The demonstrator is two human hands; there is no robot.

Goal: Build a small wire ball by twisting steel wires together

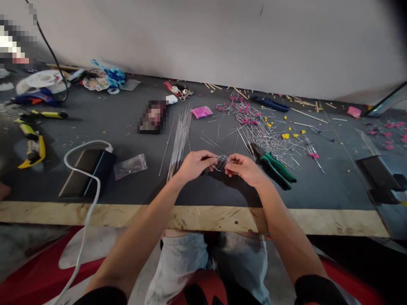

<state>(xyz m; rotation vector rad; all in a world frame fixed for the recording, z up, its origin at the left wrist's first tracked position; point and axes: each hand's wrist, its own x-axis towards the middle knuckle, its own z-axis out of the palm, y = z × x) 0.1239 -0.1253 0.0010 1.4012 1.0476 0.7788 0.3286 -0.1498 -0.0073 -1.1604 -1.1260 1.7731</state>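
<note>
Closest to me, past the pale wooden edge (203, 218) of the dark table (203, 190), I see both hands meeting over the mat. My left hand (194, 164) pinches one side of a small bent wire loop (221, 162) between thumb and fingertips, and my right hand (243, 168) pinches the other side, so the loop hangs between them just above the table.

Just right of my right hand lie green-handled pliers (276, 168). To the left a clear plastic bag (130, 166) rests flat; I cannot tell what is in it. Beyond that sits a dark flat box (87, 171) with a white cable (83, 199) curling over it and down off the table.

Further out, a bundle of straight wires (180, 135) runs away from my left hand. Right of it spreads a heap of wire pieces with pink and yellow bits (260, 127). A small pink packet (202, 112) lies beyond the bundle.

Far left I see yellow tools (33, 144), a white spool (41, 79) and a blue-handled tool (270, 103) near the wall.
</note>
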